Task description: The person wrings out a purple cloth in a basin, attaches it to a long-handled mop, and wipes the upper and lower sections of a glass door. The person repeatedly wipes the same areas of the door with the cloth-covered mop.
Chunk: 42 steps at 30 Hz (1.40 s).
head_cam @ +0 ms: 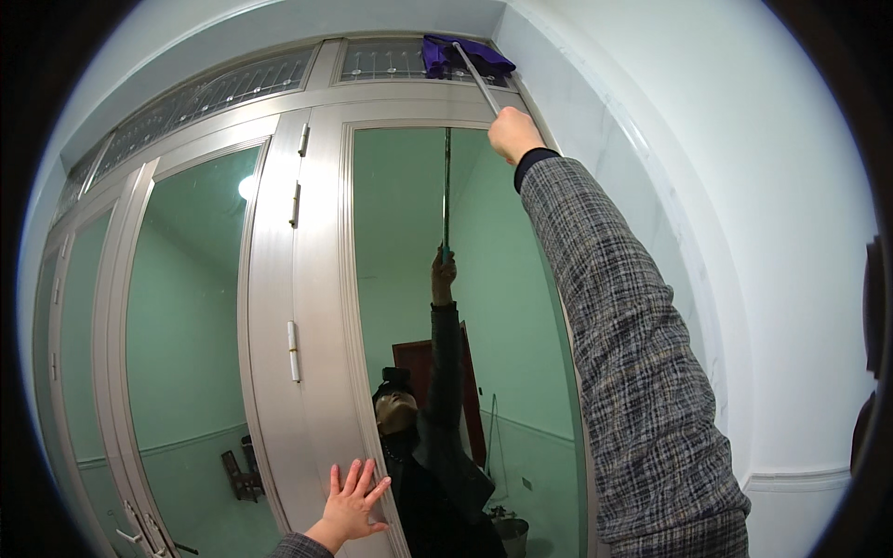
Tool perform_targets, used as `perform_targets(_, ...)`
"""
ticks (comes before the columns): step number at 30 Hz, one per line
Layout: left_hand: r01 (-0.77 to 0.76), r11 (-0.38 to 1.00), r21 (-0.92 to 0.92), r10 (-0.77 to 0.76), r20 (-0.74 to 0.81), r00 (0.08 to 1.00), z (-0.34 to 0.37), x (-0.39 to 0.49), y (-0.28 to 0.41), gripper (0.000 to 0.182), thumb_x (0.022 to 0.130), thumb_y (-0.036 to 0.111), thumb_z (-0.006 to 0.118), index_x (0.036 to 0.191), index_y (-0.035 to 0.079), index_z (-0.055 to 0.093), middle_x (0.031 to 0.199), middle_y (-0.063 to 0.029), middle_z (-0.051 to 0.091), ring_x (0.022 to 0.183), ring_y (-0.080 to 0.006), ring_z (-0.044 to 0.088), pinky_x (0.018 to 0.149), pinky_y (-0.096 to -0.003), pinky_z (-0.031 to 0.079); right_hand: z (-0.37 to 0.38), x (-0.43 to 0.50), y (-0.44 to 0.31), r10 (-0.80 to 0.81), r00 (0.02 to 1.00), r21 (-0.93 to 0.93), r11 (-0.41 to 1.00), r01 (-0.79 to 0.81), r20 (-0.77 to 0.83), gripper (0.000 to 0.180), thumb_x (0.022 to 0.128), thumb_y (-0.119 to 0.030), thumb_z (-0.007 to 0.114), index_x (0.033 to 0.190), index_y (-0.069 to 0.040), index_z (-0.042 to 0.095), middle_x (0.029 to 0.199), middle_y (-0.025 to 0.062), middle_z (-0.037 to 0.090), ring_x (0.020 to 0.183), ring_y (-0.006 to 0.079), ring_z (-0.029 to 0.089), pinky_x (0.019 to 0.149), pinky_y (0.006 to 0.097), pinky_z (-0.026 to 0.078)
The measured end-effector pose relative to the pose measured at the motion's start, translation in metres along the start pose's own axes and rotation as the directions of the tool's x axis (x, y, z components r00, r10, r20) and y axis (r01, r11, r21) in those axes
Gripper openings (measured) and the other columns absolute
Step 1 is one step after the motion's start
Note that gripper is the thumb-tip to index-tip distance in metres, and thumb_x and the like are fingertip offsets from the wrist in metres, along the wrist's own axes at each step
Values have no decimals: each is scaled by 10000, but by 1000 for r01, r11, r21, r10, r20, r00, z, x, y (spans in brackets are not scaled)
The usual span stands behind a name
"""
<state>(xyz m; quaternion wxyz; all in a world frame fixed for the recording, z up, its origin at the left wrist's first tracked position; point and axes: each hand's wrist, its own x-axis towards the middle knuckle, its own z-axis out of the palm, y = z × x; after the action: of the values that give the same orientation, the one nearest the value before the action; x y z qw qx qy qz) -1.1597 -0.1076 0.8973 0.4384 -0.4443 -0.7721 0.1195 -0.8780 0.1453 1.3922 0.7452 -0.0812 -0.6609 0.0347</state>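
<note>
Raised high, my right hand (515,134) grips a metal pole (477,78) near the top of a metal-framed glass door. At the pole's far end a purple cloth (466,56) lies over the right part of the transom window (382,60), beside the wall corner. The handle's lower part is hidden by my fist. Low down, my left hand (354,503) rests with spread fingers on the silver door frame (322,446), next to the mirror-like glass pane (398,230). That pane reflects a person with one arm raised on a pole.
Several hinges (294,351) stick out from the frame. Door handles (132,524) sit at the lower left. A deep marble-look reveal (593,104) closes in the doorway on the right, beside a white wall (788,314). Dark objects (873,307) show at the right edge.
</note>
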Motion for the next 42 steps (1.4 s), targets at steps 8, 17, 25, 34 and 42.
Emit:
perform_targets(8, -19, 999, -48, 17, -35, 999, 2, -1, -1, 952, 644, 661, 647, 1437, 257, 310, 1519, -159, 155, 1404, -354, 108, 1059, -648, 56, 43, -14, -49, -61, 997, 71, 996, 58, 38, 274, 855, -111, 457, 1021, 21, 630, 1043, 257, 625, 1001, 389, 604, 878, 450, 486)
perform_targets(17, -26, 998, 58, 26, -7, 1000, 7, -4, -5, 899, 700, 703, 578, 1432, 243, 334, 1520, -195, 134, 1412, -381, 55, 1064, -641, 6, 48, -12, -41, -40, 994, 1, 999, 40, -101, 258, 884, -176, 470, 1037, -66, 646, 1047, 189, 644, 989, 358, 620, 846, 456, 504)
perform_targets(25, 3, 996, 91, -6, 30, 1000, 6, 0, -1, 882, 700, 715, 565, 1422, 254, 354, 1516, -196, 152, 1409, -380, 72, 1067, -632, -5, 28, 17, -1, 24, 990, -59, 998, -32, -138, 269, 882, -166, 482, 1083, -75, 636, 1101, 169, 633, 1038, 327, 610, 876, 443, 491)
perform_targets(34, 14, 992, 127, -20, 45, 999, 6, -1, -2, 897, 699, 745, 540, 1423, 251, 351, 1513, -205, 149, 1407, -390, 69, 1067, -632, -6, 31, 46, 66, 20, 998, -87, 996, -25, -57, 303, 893, -144, 453, 1136, -40, 602, 1158, 203, 599, 1093, 349, 574, 921, 446, 464)
perform_targets(42, -10, 996, 87, 10, -10, 1000, 10, -4, -7, 913, 698, 720, 561, 1429, 220, 342, 1511, -215, 144, 1405, -398, 65, 1068, -634, -2, 32, -48, 144, -167, 985, -15, 986, 166, -42, 375, 827, -112, 503, 1191, -30, 531, 986, 288, 607, 931, 459, 575, 819, 503, 469)
